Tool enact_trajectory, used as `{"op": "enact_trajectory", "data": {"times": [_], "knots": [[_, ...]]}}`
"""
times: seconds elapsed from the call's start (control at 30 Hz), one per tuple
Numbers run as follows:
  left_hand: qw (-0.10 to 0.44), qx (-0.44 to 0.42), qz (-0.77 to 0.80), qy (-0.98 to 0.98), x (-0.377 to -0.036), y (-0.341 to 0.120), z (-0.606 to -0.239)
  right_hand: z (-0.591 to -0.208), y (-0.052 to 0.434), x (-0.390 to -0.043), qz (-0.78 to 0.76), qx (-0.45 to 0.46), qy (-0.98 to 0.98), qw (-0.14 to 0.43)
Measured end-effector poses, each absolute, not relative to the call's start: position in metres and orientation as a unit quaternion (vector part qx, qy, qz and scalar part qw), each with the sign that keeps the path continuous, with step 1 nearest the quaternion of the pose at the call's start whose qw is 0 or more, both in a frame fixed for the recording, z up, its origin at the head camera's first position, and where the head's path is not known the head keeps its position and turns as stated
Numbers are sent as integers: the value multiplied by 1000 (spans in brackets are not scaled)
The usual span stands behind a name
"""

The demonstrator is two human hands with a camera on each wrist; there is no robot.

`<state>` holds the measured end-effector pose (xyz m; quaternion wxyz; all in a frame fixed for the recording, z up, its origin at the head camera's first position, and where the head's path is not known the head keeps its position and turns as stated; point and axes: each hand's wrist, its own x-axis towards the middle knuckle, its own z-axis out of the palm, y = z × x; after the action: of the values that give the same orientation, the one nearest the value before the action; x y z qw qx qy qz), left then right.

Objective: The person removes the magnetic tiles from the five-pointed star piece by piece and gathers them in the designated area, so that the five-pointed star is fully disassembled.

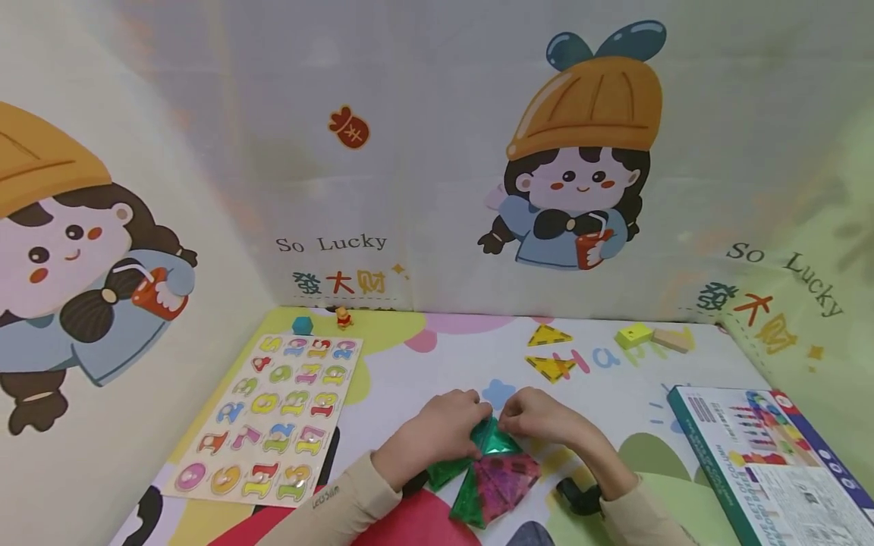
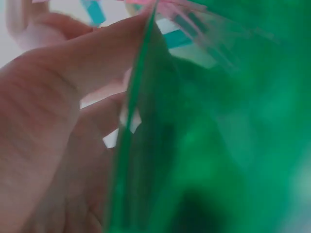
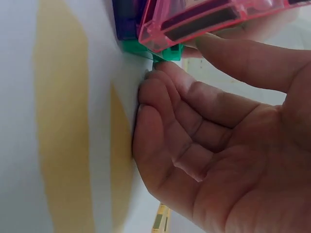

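A fan of see-through triangular magnet tiles lies on the play mat (image 1: 444,356) near its front edge. It has green tiles (image 1: 478,506) and pink tiles (image 1: 510,479). One green triangle tile (image 1: 496,441) stands tilted up at the top of the fan. My left hand (image 1: 473,414) pinches its edge, and in the left wrist view the green tile (image 2: 218,145) fills the frame beside the left hand (image 2: 97,82). My right hand (image 1: 516,414) meets it from the right. Its curled fingers (image 3: 165,97) rest on the mat at the green corner (image 3: 166,51), with the thumb by a pink tile (image 3: 204,19).
A number puzzle board (image 1: 273,417) lies on the left, with a teal block (image 1: 303,325) and a small figure (image 1: 344,318) beyond it. Two yellow triangles (image 1: 549,353), a yellow block (image 1: 633,334) and a wooden block (image 1: 672,340) sit farther back. A toy box (image 1: 771,462) lies at the right. Curtain walls enclose the mat.
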<state>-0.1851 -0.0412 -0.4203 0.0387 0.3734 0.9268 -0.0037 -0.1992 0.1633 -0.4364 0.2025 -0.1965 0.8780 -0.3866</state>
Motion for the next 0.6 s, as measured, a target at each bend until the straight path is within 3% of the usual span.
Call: {"op": "enact_trajectory", "data": {"times": [0.2, 0.4, 0.6], "knots": [[22, 401, -74, 913, -181, -30, -414, -434, 159, -198, -375, -197, 884, 198], [29, 409, -58, 910, -182, -25, -418, -436, 154, -193, -368, -153, 900, 175], [15, 419, -53, 906, -184, -27, -421, -439, 157, -190, -403, -128, 887, 188]]}}
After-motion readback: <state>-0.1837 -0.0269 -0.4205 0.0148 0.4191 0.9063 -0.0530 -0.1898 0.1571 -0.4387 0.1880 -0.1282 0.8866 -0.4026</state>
